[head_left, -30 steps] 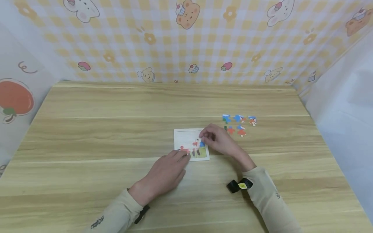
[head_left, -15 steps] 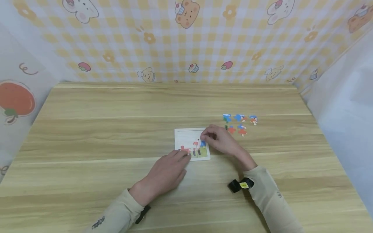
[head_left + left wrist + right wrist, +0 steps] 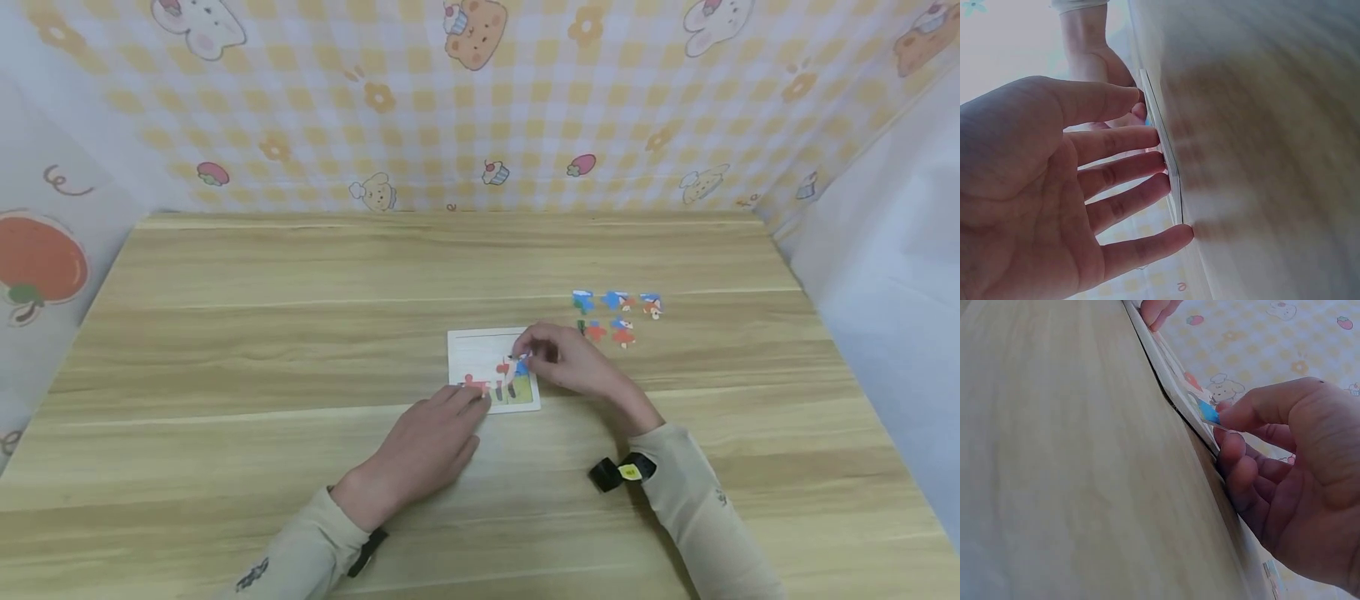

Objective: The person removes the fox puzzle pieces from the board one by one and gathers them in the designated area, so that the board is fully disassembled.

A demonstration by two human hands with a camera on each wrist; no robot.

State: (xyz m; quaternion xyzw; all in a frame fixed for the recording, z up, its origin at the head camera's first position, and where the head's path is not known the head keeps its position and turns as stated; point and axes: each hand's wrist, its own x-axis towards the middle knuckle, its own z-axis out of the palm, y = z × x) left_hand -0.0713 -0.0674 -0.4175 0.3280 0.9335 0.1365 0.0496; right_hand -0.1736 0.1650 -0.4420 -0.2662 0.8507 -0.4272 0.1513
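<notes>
A white jigsaw tray (image 3: 480, 350) lies on the table, its lower part filled with pieces showing red, white and green. My left hand (image 3: 423, 454) rests its fingertips on the tray's lower left edge, fingers nearly straight, as the left wrist view also shows. At the tray's right side, my right hand (image 3: 570, 362) pinches a blue jigsaw piece (image 3: 1209, 412) between thumb and fingers. That piece sits slightly tilted against the tray in the right wrist view; its far part is hidden by the fingertips.
Several loose jigsaw pieces (image 3: 617, 302), mostly blue and orange, lie in two rows on the wooden table (image 3: 300, 308) beyond my right hand. A yellow checked cloth (image 3: 420, 108) hangs behind the table's back edge. Pale walls flank both sides.
My right fingers have shifted slightly at the tray's right side, and more of the blue piece shows. The left hand stays in place on the tray.
</notes>
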